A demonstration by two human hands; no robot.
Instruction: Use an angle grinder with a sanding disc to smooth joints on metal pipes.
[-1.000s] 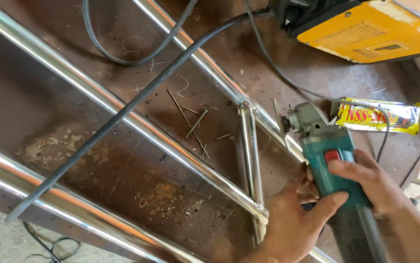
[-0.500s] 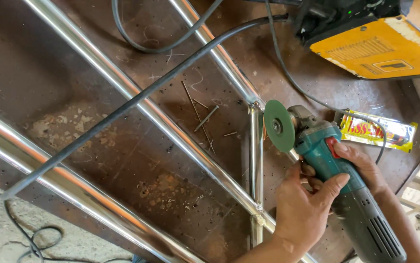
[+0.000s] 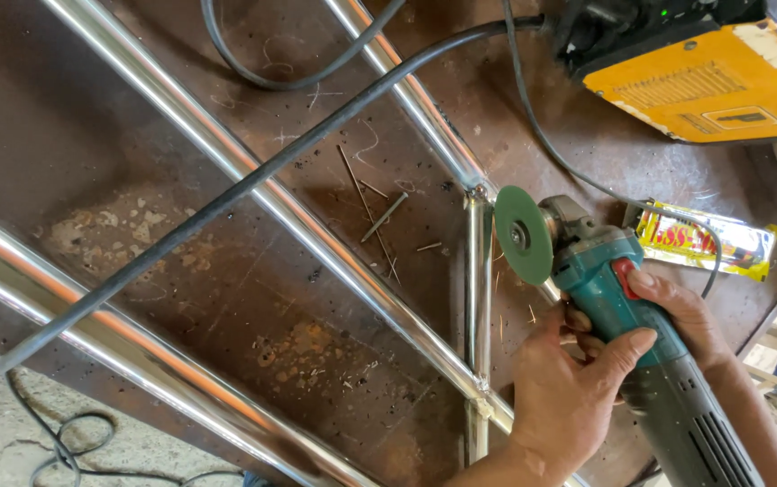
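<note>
Both my hands hold a teal angle grinder (image 3: 600,280) with a green disc (image 3: 524,234). My left hand (image 3: 573,392) wraps the body from below, thumb across it. My right hand (image 3: 686,311) grips the far side, thumb by the red switch. The disc faces left and sits next to the top weld joint of a short shiny steel tube (image 3: 477,298). That tube links two long steel tubes (image 3: 316,239) lying on a rusty metal worktable (image 3: 136,180).
A yellow welding machine (image 3: 704,77) stands at the top right, with thick black cables (image 3: 253,180) running across the table and tubes. A yellow packet (image 3: 704,239) lies right of the grinder. Spent welding rod stubs (image 3: 379,216) are scattered between the tubes. Concrete floor shows bottom left.
The grinder has turned and come up, so its green disc now faces left beside the tube joint. My left hand has shifted further onto the grinder body.
</note>
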